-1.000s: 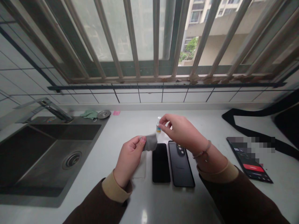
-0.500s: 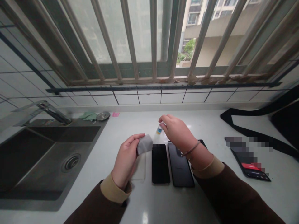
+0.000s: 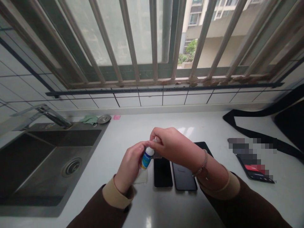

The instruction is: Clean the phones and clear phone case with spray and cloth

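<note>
Left hand (image 3: pixel 129 163): fingers closed around a small bottle (image 3: pixel 147 157), back of hand outward. Right hand (image 3: pixel 172 144): wrist bent, arched over from the right, thumb and forefinger narrowed at the bottle's top; whether they grip the cap, I cannot tell.

Bottle is raised above the counter (image 3: pixel 133 126) between the hands, tilted, top toward the right hand. White top, blue label, yellowish near base. Contents not visible; label lettering too small to read.

Grey piece (image 3: pixel 157 154) just beside the bottle, mostly covered by the right hand; material unclear.

Below: clear flat item (image 3: pixel 142 178), largely behind left hand; dark phone (image 3: pixel 163 173), upper end hidden; beside it a black phone-like slab (image 3: pixel 185 179), partly under right forearm.

Farther left: sink (image 3: pixel 82 144), two-part, drain (image 3: pixel 72 167) exposed, left side cut off. Far right: another device (image 3: pixel 254 169), pixelated.
</note>
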`<action>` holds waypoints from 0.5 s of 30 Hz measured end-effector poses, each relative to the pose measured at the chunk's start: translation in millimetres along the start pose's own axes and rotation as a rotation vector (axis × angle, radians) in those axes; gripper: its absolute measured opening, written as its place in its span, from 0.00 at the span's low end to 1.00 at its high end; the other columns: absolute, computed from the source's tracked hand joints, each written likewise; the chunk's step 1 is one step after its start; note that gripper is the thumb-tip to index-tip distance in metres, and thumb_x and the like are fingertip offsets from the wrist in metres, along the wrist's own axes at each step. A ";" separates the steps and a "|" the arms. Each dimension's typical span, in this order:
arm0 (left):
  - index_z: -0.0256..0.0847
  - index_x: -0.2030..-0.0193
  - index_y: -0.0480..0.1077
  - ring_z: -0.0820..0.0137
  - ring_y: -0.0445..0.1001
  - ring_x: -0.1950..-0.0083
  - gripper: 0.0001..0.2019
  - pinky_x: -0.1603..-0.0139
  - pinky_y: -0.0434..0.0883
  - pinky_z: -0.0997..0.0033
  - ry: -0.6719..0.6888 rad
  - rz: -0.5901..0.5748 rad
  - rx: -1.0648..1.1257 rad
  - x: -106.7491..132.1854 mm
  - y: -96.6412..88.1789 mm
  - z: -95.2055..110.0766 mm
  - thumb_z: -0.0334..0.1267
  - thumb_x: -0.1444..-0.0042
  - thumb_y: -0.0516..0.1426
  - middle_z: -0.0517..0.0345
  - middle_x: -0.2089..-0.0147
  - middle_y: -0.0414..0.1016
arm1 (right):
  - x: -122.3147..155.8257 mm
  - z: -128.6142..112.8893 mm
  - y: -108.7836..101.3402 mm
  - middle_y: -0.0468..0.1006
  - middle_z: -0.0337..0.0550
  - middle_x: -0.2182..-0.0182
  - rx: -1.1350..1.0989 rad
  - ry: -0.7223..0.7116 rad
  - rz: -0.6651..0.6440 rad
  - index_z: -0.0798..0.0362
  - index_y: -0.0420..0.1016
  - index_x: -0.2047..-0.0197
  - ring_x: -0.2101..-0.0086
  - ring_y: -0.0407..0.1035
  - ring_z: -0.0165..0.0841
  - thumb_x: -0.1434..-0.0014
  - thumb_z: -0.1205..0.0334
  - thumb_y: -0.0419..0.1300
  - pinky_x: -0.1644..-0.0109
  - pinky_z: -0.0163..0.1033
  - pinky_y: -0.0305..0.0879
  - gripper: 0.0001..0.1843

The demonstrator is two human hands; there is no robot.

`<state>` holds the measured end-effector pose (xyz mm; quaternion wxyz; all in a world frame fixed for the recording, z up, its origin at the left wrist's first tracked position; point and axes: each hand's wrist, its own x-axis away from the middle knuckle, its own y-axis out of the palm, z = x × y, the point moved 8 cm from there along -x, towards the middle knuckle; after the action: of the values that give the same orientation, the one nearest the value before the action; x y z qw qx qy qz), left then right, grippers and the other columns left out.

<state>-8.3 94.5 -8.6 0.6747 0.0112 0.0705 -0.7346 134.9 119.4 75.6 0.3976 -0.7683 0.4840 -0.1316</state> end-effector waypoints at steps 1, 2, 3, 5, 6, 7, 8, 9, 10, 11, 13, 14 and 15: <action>0.40 0.56 0.82 0.66 0.70 0.67 0.17 0.61 0.70 0.67 0.021 -0.063 -0.115 1.7 4.9 3.2 0.52 0.33 0.59 0.56 0.67 0.78 | -0.7 1.9 1.4 0.78 0.36 0.73 -0.003 0.017 -0.005 0.52 0.79 0.60 0.72 0.67 0.29 0.29 0.56 0.68 0.66 0.36 0.55 0.10; 0.40 0.57 0.82 0.68 0.67 0.70 0.16 0.65 0.67 0.68 0.032 -0.113 -0.223 3.3 8.8 4.5 0.52 0.35 0.63 0.60 0.71 0.75 | -1.3 3.1 2.4 0.78 0.37 0.73 -0.010 0.028 -0.011 0.52 0.79 0.60 0.72 0.68 0.30 0.30 0.57 0.67 0.66 0.36 0.55 0.09; 0.41 0.58 0.81 0.70 0.64 0.72 0.15 0.68 0.63 0.70 0.036 -0.147 -0.305 4.5 11.4 4.6 0.51 0.37 0.65 0.63 0.73 0.72 | -1.8 3.6 2.9 0.79 0.37 0.73 -0.023 0.032 -0.018 0.52 0.79 0.60 0.71 0.68 0.30 0.30 0.57 0.67 0.66 0.36 0.56 0.08; 0.41 0.64 0.78 0.71 0.62 0.73 0.15 0.70 0.60 0.70 0.044 -0.164 -0.377 5.2 12.2 4.0 0.52 0.36 0.65 0.64 0.74 0.70 | -2.0 1.8 4.1 0.80 0.36 0.72 -0.066 0.013 -0.039 0.52 0.79 0.60 0.72 0.68 0.29 0.29 0.58 0.67 0.65 0.35 0.57 0.07; 0.41 0.66 0.77 0.71 0.63 0.72 0.17 0.69 0.61 0.71 0.045 -0.169 -0.376 5.3 11.9 3.5 0.53 0.34 0.64 0.63 0.73 0.71 | -1.7 -0.6 4.5 0.80 0.36 0.72 -0.094 -0.009 -0.049 0.52 0.79 0.59 0.72 0.68 0.29 0.29 0.59 0.66 0.65 0.35 0.58 0.07; 0.41 0.67 0.75 0.71 0.64 0.71 0.19 0.68 0.62 0.71 0.041 -0.180 -0.358 5.6 11.8 2.6 0.54 0.33 0.62 0.62 0.72 0.72 | -1.2 -3.5 4.7 0.80 0.35 0.72 -0.124 -0.036 -0.056 0.52 0.78 0.59 0.72 0.69 0.28 0.29 0.60 0.66 0.64 0.34 0.59 0.06; 0.41 0.67 0.74 0.71 0.64 0.70 0.20 0.68 0.62 0.71 0.029 -0.198 -0.328 6.2 11.9 1.3 0.55 0.32 0.62 0.62 0.72 0.72 | -0.5 -6.8 4.6 0.80 0.34 0.71 -0.154 -0.065 -0.063 0.51 0.78 0.59 0.71 0.69 0.28 0.28 0.60 0.65 0.64 0.34 0.59 0.06; 0.41 0.68 0.74 0.71 0.65 0.70 0.21 0.68 0.63 0.71 0.009 -0.220 -0.282 7.2 12.0 -0.2 0.57 0.33 0.62 0.61 0.72 0.72 | 0.3 -10.1 4.2 0.80 0.34 0.71 -0.183 -0.093 -0.071 0.51 0.77 0.58 0.71 0.70 0.28 0.28 0.60 0.65 0.64 0.34 0.60 0.06; 0.41 0.68 0.73 0.71 0.65 0.71 0.23 0.69 0.63 0.71 -0.018 -0.250 -0.225 8.9 12.6 -1.9 0.59 0.34 0.62 0.61 0.72 0.72 | 1.2 -12.9 2.4 0.80 0.33 0.71 -0.205 -0.120 -0.072 0.51 0.77 0.58 0.71 0.70 0.28 0.28 0.59 0.64 0.64 0.34 0.60 0.06; 0.41 0.68 0.74 0.70 0.65 0.71 0.24 0.69 0.64 0.70 -0.050 -0.293 -0.161 11.2 14.5 -3.6 0.62 0.35 0.62 0.60 0.72 0.72 | 2.0 -14.8 -1.6 0.80 0.33 0.72 -0.223 -0.143 -0.059 0.50 0.76 0.58 0.71 0.70 0.28 0.27 0.59 0.63 0.64 0.34 0.60 0.06; 0.40 0.68 0.75 0.69 0.67 0.71 0.27 0.69 0.65 0.69 -0.103 -0.402 -0.044 17.1 21.2 -5.3 0.66 0.37 0.62 0.58 0.72 0.73 | 3.3 -13.8 -17.5 0.78 0.33 0.71 -0.254 -0.172 0.023 0.50 0.75 0.56 0.71 0.69 0.28 0.26 0.57 0.61 0.65 0.34 0.60 0.07; 0.40 0.68 0.75 0.69 0.68 0.71 0.28 0.68 0.66 0.69 -0.119 -0.447 -0.004 19.8 24.4 -5.4 0.67 0.38 0.62 0.57 0.71 0.73 | 3.8 -9.8 -28.5 0.78 0.33 0.71 -0.258 -0.172 0.086 0.50 0.75 0.56 0.71 0.68 0.29 0.25 0.56 0.60 0.65 0.34 0.59 0.08; 0.40 0.68 0.76 0.69 0.68 0.70 0.28 0.67 0.66 0.68 -0.124 -0.473 0.019 21.3 26.6 -5.2 0.67 0.38 0.62 0.56 0.71 0.74 | 4.1 -3.4 -40.2 0.77 0.33 0.71 -0.249 -0.163 0.157 0.50 0.74 0.55 0.72 0.68 0.29 0.25 0.54 0.59 0.66 0.34 0.59 0.09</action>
<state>15.8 72.0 -18.5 0.4870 -0.0443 0.0224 -0.8720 160.6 122.9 106.7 0.3464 -0.7795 0.5213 0.0234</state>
